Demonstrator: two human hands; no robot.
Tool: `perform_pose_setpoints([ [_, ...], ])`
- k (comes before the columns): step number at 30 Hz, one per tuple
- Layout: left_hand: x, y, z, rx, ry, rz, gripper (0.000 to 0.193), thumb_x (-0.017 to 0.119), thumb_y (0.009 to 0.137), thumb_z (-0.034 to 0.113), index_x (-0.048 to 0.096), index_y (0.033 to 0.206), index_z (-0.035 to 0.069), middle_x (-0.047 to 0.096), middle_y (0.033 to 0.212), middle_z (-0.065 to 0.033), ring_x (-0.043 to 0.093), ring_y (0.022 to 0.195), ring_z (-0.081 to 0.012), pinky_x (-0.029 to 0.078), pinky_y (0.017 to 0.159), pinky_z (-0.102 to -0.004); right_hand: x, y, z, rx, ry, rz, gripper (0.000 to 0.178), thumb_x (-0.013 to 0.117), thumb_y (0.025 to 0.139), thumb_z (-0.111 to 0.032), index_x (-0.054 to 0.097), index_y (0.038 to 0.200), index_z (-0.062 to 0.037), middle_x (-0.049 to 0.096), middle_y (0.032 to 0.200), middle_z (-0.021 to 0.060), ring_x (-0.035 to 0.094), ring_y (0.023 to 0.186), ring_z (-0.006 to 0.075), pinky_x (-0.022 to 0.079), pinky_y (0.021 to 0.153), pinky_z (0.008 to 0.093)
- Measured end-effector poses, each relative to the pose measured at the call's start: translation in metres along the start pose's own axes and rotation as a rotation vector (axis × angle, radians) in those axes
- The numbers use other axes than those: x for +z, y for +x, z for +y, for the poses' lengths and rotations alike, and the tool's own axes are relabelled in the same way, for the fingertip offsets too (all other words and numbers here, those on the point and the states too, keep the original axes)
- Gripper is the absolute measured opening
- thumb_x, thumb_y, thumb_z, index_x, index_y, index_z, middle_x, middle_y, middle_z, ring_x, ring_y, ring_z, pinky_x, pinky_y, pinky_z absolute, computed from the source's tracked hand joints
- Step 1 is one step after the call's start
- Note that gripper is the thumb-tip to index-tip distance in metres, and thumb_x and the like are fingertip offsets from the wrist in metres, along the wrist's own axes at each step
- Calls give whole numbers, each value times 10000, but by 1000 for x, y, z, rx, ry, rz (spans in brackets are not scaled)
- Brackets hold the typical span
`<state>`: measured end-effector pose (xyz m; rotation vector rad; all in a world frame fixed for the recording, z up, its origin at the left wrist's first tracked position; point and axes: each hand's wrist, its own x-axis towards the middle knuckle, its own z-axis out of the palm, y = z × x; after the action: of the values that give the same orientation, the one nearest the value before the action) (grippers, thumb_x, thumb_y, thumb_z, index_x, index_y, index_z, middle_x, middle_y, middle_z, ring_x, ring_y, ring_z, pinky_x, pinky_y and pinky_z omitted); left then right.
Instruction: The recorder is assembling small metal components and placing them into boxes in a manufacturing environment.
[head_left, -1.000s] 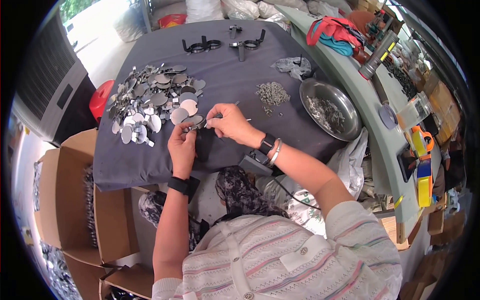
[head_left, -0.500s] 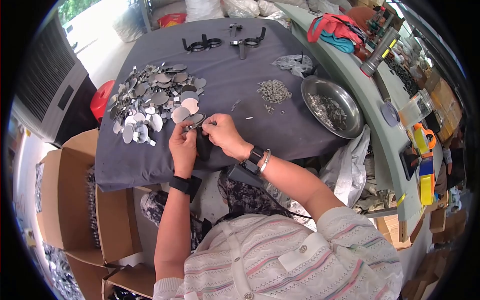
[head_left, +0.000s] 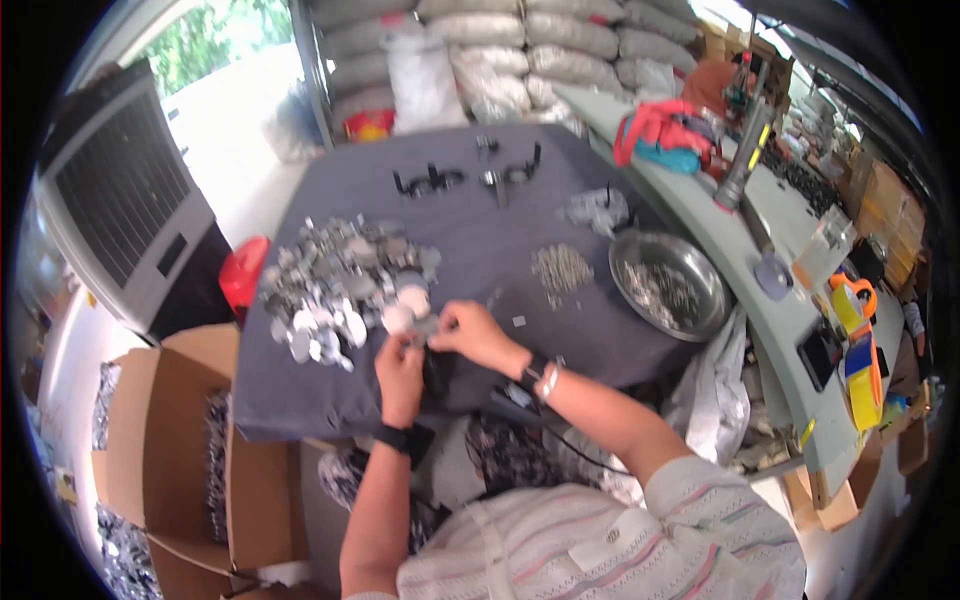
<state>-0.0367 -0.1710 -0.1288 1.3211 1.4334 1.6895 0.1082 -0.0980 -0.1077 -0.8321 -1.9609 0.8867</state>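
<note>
At the near edge of the dark-clothed table, my left hand [head_left: 401, 376] is closed on a round grey metal part [head_left: 427, 325], which is blurred. My right hand [head_left: 477, 336] pinches at that part's right edge; anything between its fingertips is too small to make out. A dark strip-like piece [head_left: 431, 378] hangs below the fingers. Just beyond my left hand lies a large heap of round metal discs with tabs [head_left: 345, 275]. Right of my hands are a small white piece [head_left: 519, 321] and a pile of small metal fittings [head_left: 562, 270].
A steel bowl [head_left: 719, 318] with small metal bits stands at the table's right. Black ring-shaped brackets [head_left: 435, 183] lie at the back beside a clear plastic bag [head_left: 597, 210]. Open cartons [head_left: 265, 490] stand left; a green side table [head_left: 740, 240] runs along the right.
The whole view has tilted up, so the table sits lower and stacked sacks show behind it. Both hands stay together at the round metal part, with little change in grip.
</note>
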Motion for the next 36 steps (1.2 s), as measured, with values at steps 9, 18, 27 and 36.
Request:
perform_pose_setpoints([
  [9,-2,-3,16,-247,-128,-134,157,561,857,31,578,1013,36,571,658,-14,493,493,-61,359,405,-221,-29,6,-32,-22,-481,-146,327,768,706,-250,554,755,-8,613,778,157,599,742,345,455,651,419],
  [18,5,-3,28,-461,-281,82,127,600,827,77,546,925,17,540,691,-40,495,441,-120,419,371,-267,-47,-7,-45,-367,-777,-88,113,556,777,-83,645,710,-70,515,821,123,496,861,295,383,728,400],
  [27,-22,2,30,-496,-332,-30,49,616,803,84,604,826,43,590,716,-32,516,464,-120,416,393,-259,-53,-10,-64,-251,-344,-234,153,709,722,-88,653,853,-30,583,761,91,591,686,262,476,626,343],
  [36,-28,5,27,-483,-281,-112,32,622,797,63,599,783,46,594,678,-17,521,488,-86,386,374,-219,-18,2,-34,-551,-222,-172,185,690,756,-63,576,894,-19,626,792,95,620,763,263,485,688,337],
])
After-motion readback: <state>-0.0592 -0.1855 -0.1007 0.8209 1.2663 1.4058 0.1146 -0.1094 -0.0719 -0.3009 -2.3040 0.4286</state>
